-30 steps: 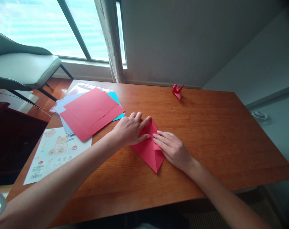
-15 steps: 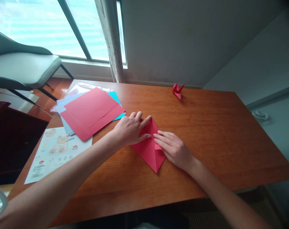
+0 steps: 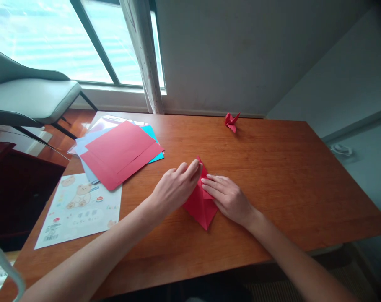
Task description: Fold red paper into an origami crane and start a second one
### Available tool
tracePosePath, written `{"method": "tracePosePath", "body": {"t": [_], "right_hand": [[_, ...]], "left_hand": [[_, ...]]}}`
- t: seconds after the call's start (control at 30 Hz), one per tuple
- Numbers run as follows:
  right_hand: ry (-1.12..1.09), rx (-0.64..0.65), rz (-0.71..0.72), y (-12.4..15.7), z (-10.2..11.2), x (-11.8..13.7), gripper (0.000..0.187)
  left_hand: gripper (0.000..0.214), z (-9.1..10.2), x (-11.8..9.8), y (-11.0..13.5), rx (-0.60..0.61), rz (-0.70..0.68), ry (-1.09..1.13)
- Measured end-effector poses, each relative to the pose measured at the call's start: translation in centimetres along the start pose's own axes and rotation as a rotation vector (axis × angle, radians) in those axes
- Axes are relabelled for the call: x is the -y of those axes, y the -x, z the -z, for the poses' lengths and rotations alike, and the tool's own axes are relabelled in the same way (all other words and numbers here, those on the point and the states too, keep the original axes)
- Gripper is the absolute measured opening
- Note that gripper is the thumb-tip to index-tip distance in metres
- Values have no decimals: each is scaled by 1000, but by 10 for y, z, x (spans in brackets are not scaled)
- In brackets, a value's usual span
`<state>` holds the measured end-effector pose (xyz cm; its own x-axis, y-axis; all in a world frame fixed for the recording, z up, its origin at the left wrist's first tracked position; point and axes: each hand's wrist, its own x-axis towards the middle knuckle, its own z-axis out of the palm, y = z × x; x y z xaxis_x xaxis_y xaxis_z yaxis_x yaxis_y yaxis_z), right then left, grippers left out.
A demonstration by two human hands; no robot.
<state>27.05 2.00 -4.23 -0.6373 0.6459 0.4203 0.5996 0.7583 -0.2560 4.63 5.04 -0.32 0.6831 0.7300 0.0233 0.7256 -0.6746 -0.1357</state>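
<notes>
A folded sheet of red origami paper lies on the wooden table, one point towards me and its upper part partly covered by my hands. My left hand has its fingers curled and pinched at the paper's upper left edge. The fingertips' exact hold is partly hidden behind the knuckles. Flat on the right side of the paper rests my right hand, its fingers stretched out and pressing near the middle crease. Farther back stands a finished red paper crane.
Red sheets lie over blue and lilac paper at the table's left. Nearer me is a white bear-printed sheet. A grey chair stands beyond the table's left end, by the window. A wall runs behind the table's far edge.
My left hand's spread fingers have drawn together into a pinch at the paper's left edge, and the paper's left side looks narrower. My right hand stays in place. The view has shifted slightly.
</notes>
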Motion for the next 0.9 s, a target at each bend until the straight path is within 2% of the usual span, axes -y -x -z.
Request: {"method": "tracePosePath", "body": {"t": [0.1, 0.23, 0.5, 0.9], "right_hand": [[-3, 13, -14, 0, 0, 0, 39], [3, 36, -13, 1, 1, 0, 38], [12, 30, -4, 2, 0, -1, 36], [13, 14, 9, 1, 0, 0, 39]], "left_hand": [[43, -5, -3, 4, 6, -94, 4], [38, -7, -1, 4, 24, -127, -5], [47, -10, 0, 4, 5, -106, -4], [49, -13, 1, 4, 20, -106, 10]]}}
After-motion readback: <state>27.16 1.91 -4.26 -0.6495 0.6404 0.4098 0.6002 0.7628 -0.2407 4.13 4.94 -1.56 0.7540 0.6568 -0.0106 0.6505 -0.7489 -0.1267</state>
